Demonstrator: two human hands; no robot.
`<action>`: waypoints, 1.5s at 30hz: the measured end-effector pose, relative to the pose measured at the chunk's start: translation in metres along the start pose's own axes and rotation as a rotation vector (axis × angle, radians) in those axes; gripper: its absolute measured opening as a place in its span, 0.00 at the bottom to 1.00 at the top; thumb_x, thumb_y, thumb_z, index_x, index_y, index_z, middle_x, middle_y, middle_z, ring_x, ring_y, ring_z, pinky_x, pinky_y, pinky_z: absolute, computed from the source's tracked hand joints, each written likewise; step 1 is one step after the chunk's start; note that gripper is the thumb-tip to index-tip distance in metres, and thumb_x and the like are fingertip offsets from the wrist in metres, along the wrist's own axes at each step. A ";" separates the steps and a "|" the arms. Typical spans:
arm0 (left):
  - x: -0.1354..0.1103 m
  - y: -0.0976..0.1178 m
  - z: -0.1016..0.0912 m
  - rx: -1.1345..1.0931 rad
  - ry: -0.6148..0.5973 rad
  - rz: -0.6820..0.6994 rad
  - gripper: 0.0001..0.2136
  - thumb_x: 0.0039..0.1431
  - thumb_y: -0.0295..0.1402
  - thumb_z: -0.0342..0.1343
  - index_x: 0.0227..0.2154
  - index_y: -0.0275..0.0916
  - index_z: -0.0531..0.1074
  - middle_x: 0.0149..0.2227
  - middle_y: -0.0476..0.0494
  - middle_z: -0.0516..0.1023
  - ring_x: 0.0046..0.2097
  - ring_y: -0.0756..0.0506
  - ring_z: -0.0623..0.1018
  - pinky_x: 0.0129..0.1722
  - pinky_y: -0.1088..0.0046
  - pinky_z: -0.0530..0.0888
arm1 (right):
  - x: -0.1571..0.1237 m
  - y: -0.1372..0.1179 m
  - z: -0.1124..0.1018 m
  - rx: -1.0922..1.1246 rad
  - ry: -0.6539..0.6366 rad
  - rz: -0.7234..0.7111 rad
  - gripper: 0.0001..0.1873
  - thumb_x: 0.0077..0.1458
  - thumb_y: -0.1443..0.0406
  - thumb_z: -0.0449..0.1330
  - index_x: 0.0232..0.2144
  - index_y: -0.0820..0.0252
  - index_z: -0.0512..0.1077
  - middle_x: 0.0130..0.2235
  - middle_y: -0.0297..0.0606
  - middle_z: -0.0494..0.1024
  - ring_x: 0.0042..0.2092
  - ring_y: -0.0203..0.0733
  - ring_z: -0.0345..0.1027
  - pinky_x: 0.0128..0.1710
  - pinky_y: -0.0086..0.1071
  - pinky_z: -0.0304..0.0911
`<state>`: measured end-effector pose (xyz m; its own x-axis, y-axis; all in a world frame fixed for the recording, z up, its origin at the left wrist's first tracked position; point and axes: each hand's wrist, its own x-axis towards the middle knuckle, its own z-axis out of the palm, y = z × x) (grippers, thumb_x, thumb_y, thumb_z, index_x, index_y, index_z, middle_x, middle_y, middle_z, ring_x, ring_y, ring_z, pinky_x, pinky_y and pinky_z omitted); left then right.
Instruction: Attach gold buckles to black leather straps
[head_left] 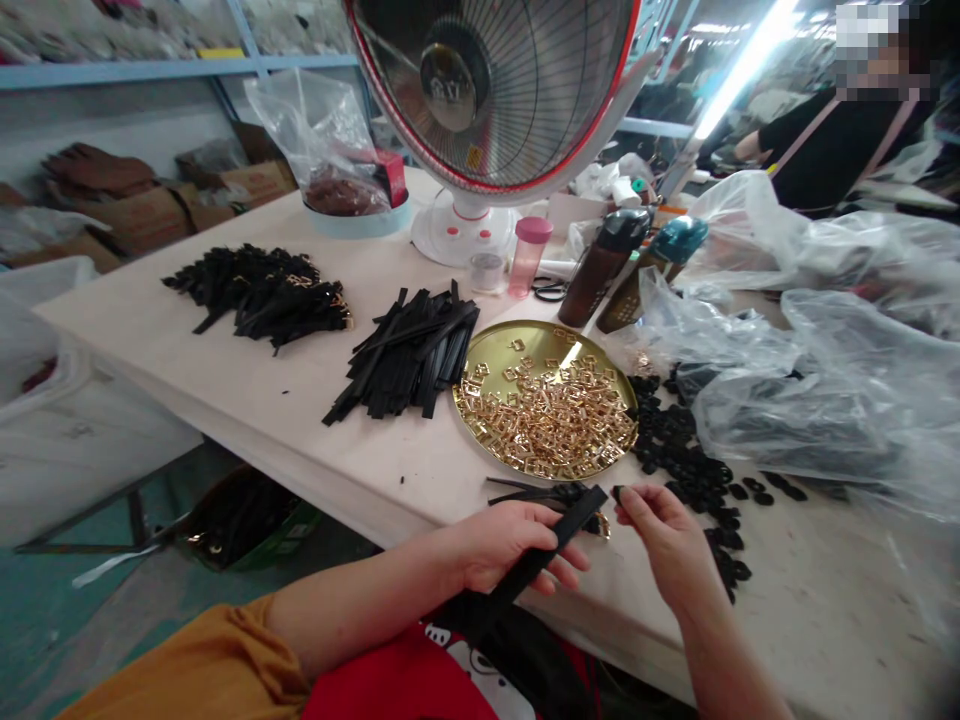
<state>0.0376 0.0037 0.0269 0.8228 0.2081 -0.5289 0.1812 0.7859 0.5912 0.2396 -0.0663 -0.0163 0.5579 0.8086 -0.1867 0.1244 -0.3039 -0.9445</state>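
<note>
Black and flat, a strap (551, 548) slants up through the grip of the person's left hand (517, 548) in the head view, held between thumb and fingers above the table's front edge, its upper end close to the right hand. That right hand (656, 525) is closed at the fingertips on a small dark piece (618, 493), mostly hidden by the fingers; the two hands are near each other but apart. Just behind them, on the pale table (225, 400), lie a few thin black strips (521, 490) with a gold fitting at the right end. Beyond these sits a round gold tray (487, 350), heaped with small gold buckles (551, 425), a few lying separately toward its far side. Left of the tray is a loose pile of black straps (412, 355), and farther left another heap of black strips (259, 290) with gold fittings showing at the ends. Small black rounded pieces (679, 435) spread along the tray's right side, next to clear plastic bags (817, 390). Behind the tray stand a pink-lidded container (529, 262), two dark bottles (606, 265) and a large round heater (487, 95). Farther back at right is another person (825, 150) in black.
</note>
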 end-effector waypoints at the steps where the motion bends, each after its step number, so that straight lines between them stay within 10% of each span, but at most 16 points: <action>1: 0.001 -0.003 -0.001 0.079 0.014 0.021 0.15 0.46 0.27 0.49 0.39 0.33 0.66 0.31 0.44 0.74 0.25 0.53 0.73 0.21 0.81 0.66 | -0.008 -0.002 0.008 0.186 -0.025 0.077 0.16 0.43 0.53 0.61 0.32 0.57 0.69 0.27 0.32 0.71 0.27 0.38 0.65 0.30 0.34 0.63; 8: -0.008 -0.010 -0.012 0.717 0.217 0.232 0.11 0.56 0.33 0.42 0.36 0.34 0.66 0.23 0.51 0.71 0.20 0.55 0.68 0.22 0.81 0.65 | -0.035 -0.004 0.035 0.602 -0.102 0.245 0.13 0.42 0.58 0.64 0.33 0.53 0.72 0.29 0.30 0.73 0.26 0.33 0.67 0.29 0.31 0.69; 21: -0.020 0.007 -0.010 1.475 0.212 0.399 0.12 0.57 0.35 0.43 0.28 0.37 0.71 0.27 0.46 0.73 0.29 0.50 0.70 0.27 0.78 0.62 | -0.060 -0.010 0.048 0.179 -0.180 0.047 0.13 0.42 0.58 0.63 0.30 0.58 0.72 0.22 0.31 0.73 0.25 0.37 0.66 0.29 0.33 0.64; 29: -0.027 0.007 -0.014 1.077 -0.018 0.247 0.15 0.56 0.29 0.41 0.45 0.38 0.64 0.26 0.50 0.71 0.25 0.52 0.71 0.27 0.80 0.66 | -0.056 -0.008 0.044 0.273 -0.189 0.121 0.13 0.40 0.58 0.65 0.29 0.59 0.72 0.22 0.31 0.72 0.24 0.35 0.64 0.28 0.30 0.62; 36: -0.024 -0.001 -0.016 1.042 0.262 0.446 0.23 0.60 0.36 0.39 0.57 0.36 0.51 0.40 0.41 0.73 0.40 0.46 0.71 0.39 0.73 0.66 | -0.063 -0.008 0.073 0.451 -0.267 0.159 0.13 0.44 0.57 0.62 0.30 0.58 0.71 0.26 0.33 0.72 0.24 0.34 0.62 0.25 0.29 0.60; 41: -0.017 0.007 -0.027 0.906 0.303 0.483 0.16 0.59 0.40 0.41 0.41 0.36 0.68 0.33 0.47 0.71 0.35 0.49 0.69 0.35 0.76 0.64 | -0.010 -0.009 0.043 -0.146 -0.078 -0.184 0.17 0.52 0.53 0.51 0.37 0.59 0.68 0.28 0.36 0.71 0.27 0.37 0.64 0.28 0.32 0.61; 45: -0.014 0.010 -0.028 0.843 0.356 0.420 0.13 0.57 0.39 0.42 0.32 0.35 0.67 0.23 0.53 0.62 0.26 0.52 0.62 0.26 0.78 0.59 | 0.053 -0.013 0.015 -0.601 0.097 -0.321 0.06 0.47 0.62 0.56 0.24 0.58 0.69 0.29 0.38 0.69 0.28 0.39 0.62 0.29 0.33 0.55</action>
<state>0.0126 0.0246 0.0231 0.7240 0.6436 -0.2480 0.3486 -0.0312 0.9368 0.2553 -0.0118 -0.0185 0.4848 0.8651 0.1289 0.7139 -0.3062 -0.6297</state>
